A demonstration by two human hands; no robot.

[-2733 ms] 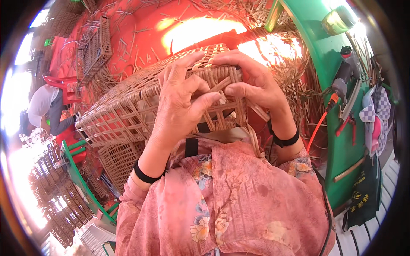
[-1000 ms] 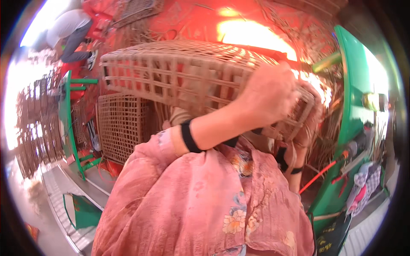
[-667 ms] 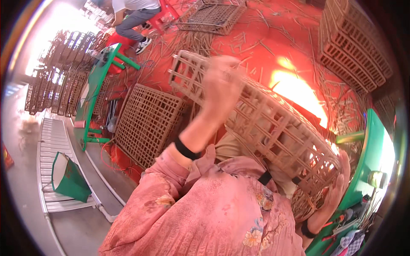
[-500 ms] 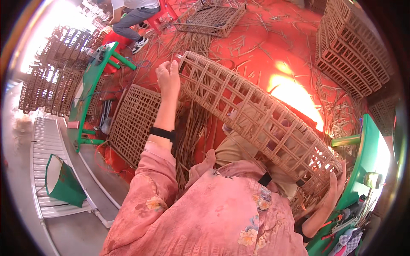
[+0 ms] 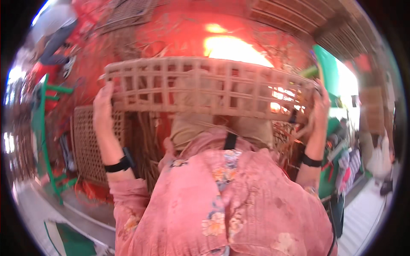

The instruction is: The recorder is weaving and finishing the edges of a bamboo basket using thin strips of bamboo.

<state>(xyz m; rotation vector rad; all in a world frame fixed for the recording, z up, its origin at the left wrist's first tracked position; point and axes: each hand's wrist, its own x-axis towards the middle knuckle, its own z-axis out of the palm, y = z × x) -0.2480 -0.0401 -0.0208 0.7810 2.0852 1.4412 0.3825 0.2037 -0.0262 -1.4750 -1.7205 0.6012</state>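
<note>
A brown woven wicker basket, with an open lattice side, spans the space in front of my lap, nearly level. At its left end, my left hand is closed on the edge. My right hand grips the opposite end, fingers upright along the corner. Motion blurs the fingertips of both hands. Through the lattice gaps, my knees and the red floor show.
A green bench and a woven lattice basket stand at left. Stacked baskets fill the upper right, above a green table. A person is at upper left. Loose strips litter the red floor.
The basket has gone from a steep slant to nearly level. My left hand is lower and my right hand higher in view. The whole view has swung to the right.
</note>
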